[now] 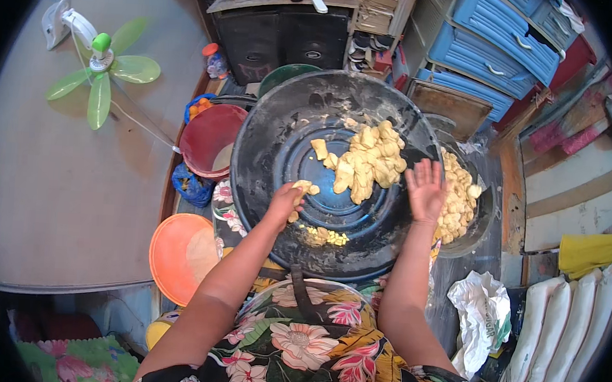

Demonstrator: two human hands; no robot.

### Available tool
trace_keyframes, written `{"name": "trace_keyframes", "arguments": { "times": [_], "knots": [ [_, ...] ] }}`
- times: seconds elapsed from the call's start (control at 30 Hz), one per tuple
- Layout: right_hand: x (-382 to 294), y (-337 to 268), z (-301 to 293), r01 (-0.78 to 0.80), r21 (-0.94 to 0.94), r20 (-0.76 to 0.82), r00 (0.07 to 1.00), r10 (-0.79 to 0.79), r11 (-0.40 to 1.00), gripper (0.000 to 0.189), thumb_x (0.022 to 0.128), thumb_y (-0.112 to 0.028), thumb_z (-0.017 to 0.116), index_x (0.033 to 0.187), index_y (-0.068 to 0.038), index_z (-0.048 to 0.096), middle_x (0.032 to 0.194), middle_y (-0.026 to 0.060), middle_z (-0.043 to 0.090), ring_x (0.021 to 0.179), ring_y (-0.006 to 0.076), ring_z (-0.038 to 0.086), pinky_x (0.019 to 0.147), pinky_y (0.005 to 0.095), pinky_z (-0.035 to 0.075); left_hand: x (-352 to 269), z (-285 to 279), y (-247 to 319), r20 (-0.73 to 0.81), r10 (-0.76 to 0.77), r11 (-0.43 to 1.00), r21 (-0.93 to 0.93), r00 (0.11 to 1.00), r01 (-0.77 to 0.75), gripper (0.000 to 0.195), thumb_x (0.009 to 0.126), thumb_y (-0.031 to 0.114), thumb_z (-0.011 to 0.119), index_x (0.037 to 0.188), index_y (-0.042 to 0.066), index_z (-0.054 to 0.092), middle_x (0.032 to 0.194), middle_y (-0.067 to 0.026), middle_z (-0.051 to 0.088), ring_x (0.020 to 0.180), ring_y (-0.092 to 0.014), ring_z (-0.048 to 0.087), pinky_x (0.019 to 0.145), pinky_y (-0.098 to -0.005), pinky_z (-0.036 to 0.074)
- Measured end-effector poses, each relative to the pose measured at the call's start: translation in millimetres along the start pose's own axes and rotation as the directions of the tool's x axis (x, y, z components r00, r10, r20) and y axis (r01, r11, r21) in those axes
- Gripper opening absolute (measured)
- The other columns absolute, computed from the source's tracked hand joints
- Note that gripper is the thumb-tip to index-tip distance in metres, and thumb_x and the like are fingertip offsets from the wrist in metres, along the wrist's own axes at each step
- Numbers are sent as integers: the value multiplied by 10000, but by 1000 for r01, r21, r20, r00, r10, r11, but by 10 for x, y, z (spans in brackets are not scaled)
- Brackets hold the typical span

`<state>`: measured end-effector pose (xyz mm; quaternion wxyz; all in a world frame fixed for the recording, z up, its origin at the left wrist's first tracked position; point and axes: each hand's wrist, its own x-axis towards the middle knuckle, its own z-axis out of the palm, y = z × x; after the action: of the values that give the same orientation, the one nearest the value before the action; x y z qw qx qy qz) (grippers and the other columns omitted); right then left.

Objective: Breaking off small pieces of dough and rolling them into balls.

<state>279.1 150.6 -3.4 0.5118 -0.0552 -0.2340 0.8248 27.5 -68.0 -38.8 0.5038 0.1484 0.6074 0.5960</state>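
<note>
A large black basin stands in front of me, its inside smeared with flour or dough. My left hand grips a small piece of yellowish dough over the basin's left side. A lumpy mound of dough lies right of the basin's middle, with smaller pieces at its left. Small yellow cubes rest with some crumbly filling at the basin's near side. My right hand is over the right rim, palm up and fingers apart, holding nothing. Beside it, a second dark basin holds many dough pieces.
At the left are a red tub and an orange basin, each with powder inside. A green-bladed fan is fixed to the grey panel. Blue drawers stand at the back right. A white sack lies at the right.
</note>
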Motion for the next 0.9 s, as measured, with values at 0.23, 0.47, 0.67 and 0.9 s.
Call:
{"name": "trace_keyframes", "arguments": {
  "times": [0.23,0.47,0.67,0.9],
  "knots": [
    [-561,1552,-122,-18,-996,-75,740,669,-92,313,675,-138,679,945,-58,541,846,76,567,741,183,560,648,312,467,2,96,40,-37,58,997,49,998,-56,294,843,175,486,1111,56,469,894,-35,555,683,-102,529,581,-242,448],
    [-828,1826,-173,529,-741,-82,540,837,-413,348,613,-89,635,957,-116,584,867,84,600,827,270,573,719,359,464,-35,-22,-71,-84,56,994,94,995,-48,258,850,176,497,1078,56,494,894,-29,560,668,-101,537,578,-238,445],
    [-538,1397,-318,-315,-945,-155,672,724,90,276,693,-80,622,950,-5,554,766,36,599,711,129,576,614,263,475,-29,53,-39,-61,57,991,128,996,-49,281,856,176,498,1103,42,490,905,-39,565,679,-96,534,589,-236,444],
    [-363,1170,-384,-406,-896,-443,837,320,-180,259,742,-232,608,842,7,617,798,110,637,690,222,614,617,340,484,-35,65,-20,-19,61,983,176,998,-57,285,857,164,502,1109,31,486,905,-38,558,683,-91,523,601,-233,439]
  ]
}}
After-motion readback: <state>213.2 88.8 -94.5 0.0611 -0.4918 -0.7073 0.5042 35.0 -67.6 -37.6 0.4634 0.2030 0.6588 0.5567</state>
